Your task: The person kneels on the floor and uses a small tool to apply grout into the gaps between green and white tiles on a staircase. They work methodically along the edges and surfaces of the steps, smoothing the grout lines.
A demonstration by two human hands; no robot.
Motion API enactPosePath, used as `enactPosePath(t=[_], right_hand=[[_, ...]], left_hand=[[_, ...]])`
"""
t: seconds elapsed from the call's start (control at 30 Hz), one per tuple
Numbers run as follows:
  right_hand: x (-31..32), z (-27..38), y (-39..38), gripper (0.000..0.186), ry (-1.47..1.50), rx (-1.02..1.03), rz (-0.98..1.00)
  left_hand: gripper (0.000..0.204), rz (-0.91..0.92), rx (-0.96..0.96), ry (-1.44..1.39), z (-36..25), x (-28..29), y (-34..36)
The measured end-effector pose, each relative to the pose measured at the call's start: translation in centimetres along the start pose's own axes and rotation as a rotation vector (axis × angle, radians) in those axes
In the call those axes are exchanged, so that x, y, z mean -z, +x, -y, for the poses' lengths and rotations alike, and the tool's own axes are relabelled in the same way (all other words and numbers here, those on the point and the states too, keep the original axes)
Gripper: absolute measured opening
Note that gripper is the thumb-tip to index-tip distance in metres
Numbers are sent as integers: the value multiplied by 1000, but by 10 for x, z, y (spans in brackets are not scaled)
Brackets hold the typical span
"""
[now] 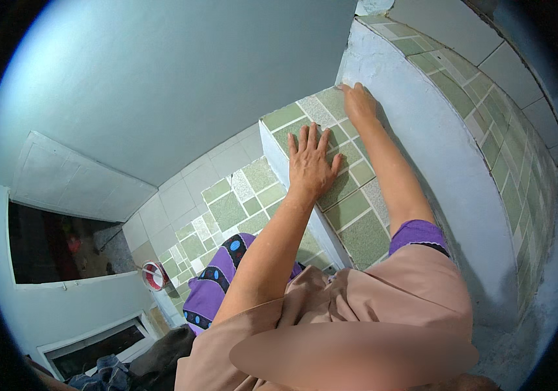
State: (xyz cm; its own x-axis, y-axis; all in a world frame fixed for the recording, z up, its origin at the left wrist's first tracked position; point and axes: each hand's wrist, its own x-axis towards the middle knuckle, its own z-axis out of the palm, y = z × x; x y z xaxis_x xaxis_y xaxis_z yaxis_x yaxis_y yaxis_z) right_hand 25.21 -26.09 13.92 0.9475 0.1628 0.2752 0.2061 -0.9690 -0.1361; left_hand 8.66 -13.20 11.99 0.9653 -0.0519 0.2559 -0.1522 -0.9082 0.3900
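Observation:
My left hand lies palm down on a green-tiled step, its fingers spread and nothing in them. Farther off and to the right, my right hand reaches into the step's back corner, where the tiles meet the wall and the white riser. Its fingers are bent and drawn together, with the fingertips at the corner. Anything between them is too small or hidden to make out. The step's surface is a patchwork of green and speckled grey tiles with pale joints.
A higher tiled step curves along the right. Below the left edge lies a lower tiled step. A red and white bucket stands at the far left near an open doorway and a white door. A pale wall rises ahead.

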Motion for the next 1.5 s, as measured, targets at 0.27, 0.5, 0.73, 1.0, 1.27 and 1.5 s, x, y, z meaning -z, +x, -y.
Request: enactPosePath(t=[0.27,0.5,0.73,1.0,1.27,1.5], right_hand=[[15,-11,-14,30,-65,57,132],[6,5,4,24,-94,20,62],[18,-10,-19,27,-109,66,133],[9,2,2,27,-93,60,40],[5,-14,-16,23,-139,107,104],[-3,-1,5,22,-84,83,3]], left_hand=[[61,4,3,-11,0,0,0],[62,-14,-5,8,0,0,0],[62,7,0,11,0,1,0],[63,10,-1,-3,0,1,1],[63,-8,-7,3,0,0,1],[62,26,2,20,-1,0,1]])
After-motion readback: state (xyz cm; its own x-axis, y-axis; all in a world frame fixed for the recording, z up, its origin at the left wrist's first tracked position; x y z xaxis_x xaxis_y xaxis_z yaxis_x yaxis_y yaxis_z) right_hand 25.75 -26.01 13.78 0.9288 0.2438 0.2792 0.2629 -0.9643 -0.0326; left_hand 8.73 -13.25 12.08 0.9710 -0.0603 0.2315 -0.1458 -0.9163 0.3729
